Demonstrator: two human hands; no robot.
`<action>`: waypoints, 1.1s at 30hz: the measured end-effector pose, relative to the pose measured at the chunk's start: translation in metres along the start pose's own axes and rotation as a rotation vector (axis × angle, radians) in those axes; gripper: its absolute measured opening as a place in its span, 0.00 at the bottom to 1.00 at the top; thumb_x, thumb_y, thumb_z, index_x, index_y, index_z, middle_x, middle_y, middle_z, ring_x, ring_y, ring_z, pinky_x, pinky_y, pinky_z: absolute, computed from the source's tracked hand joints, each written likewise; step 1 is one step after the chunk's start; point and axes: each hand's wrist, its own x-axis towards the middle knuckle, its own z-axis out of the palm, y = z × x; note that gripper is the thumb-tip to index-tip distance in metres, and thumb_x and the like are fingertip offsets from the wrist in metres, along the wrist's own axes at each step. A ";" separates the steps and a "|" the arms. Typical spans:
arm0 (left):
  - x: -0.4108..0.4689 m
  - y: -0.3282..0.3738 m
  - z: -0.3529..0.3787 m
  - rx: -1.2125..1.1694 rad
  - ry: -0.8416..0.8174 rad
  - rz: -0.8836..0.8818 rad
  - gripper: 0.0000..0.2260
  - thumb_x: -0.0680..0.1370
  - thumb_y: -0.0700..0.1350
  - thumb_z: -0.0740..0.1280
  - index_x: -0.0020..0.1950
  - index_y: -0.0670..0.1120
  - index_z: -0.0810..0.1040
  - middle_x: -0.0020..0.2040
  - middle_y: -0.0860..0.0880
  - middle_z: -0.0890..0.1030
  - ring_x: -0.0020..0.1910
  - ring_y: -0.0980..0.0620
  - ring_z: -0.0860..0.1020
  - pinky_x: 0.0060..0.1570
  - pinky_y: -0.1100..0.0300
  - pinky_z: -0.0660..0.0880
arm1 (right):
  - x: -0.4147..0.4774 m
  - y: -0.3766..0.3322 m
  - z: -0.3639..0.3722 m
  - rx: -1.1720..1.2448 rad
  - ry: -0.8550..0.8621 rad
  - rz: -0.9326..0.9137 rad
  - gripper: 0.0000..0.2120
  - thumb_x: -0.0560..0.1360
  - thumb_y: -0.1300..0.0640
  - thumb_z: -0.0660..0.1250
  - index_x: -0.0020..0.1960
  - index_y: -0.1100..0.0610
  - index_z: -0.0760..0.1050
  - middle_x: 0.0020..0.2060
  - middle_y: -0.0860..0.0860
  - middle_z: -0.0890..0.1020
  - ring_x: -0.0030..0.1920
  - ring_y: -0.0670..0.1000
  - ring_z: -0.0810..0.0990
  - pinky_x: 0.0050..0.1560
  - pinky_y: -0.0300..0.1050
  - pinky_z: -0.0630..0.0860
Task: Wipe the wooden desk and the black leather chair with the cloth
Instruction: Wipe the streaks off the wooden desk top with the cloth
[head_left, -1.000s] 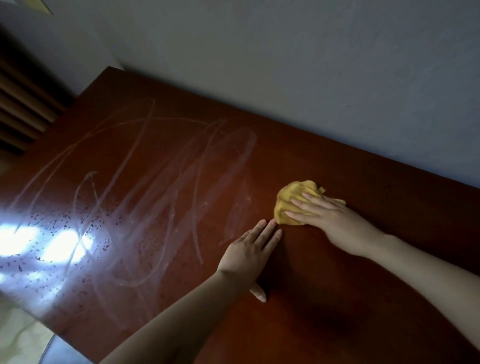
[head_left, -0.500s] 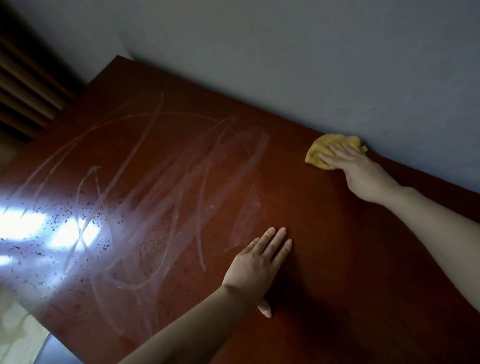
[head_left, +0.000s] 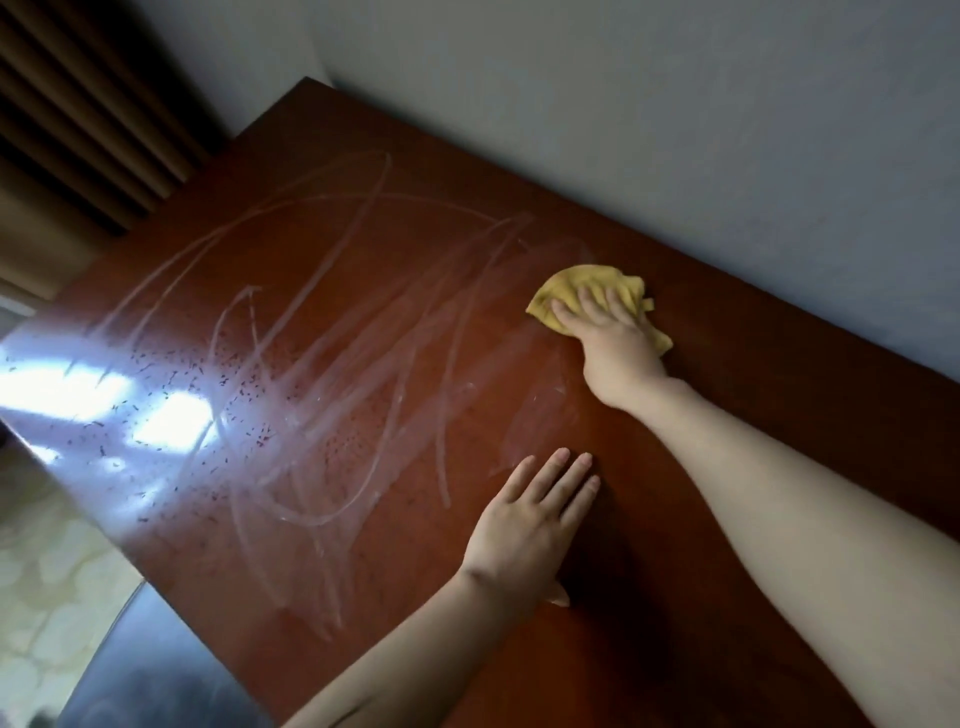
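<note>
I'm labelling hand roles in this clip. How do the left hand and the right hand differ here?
The left hand lies flat on the bare desk; the right hand presses the yellow cloth. The left hand is nearer the camera; the right hand reaches farther, toward the wall. Both are palm down with fingers fairly straight.

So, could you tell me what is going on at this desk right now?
A person is wiping the reddish-brown wooden desk with a crumpled yellow cloth. The right hand presses the cloth onto the desktop with straight fingers, not far from the wall. The left hand lies flat on the wood nearer the person. Pale wipe streaks cover the left part of the desk.
</note>
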 end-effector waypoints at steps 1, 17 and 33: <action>-0.010 -0.003 0.004 -0.012 0.007 -0.008 0.52 0.72 0.61 0.68 0.75 0.45 0.30 0.75 0.48 0.30 0.74 0.48 0.30 0.66 0.51 0.26 | -0.008 -0.009 0.004 -0.003 0.003 -0.021 0.30 0.79 0.60 0.55 0.76 0.44 0.50 0.77 0.51 0.50 0.76 0.58 0.46 0.73 0.58 0.51; -0.085 -0.022 0.024 -0.059 -0.103 -0.154 0.52 0.71 0.69 0.62 0.76 0.43 0.33 0.72 0.50 0.30 0.71 0.52 0.30 0.68 0.56 0.29 | -0.160 -0.030 0.052 0.060 -0.072 -0.452 0.35 0.76 0.69 0.53 0.76 0.42 0.49 0.77 0.46 0.48 0.76 0.51 0.39 0.73 0.51 0.38; -0.084 -0.003 0.029 -0.073 -0.143 -0.224 0.58 0.68 0.67 0.68 0.71 0.40 0.27 0.68 0.45 0.24 0.68 0.50 0.26 0.73 0.52 0.35 | -0.098 0.091 0.003 0.142 -0.075 -0.217 0.38 0.76 0.75 0.52 0.72 0.38 0.53 0.75 0.43 0.54 0.76 0.46 0.45 0.74 0.58 0.47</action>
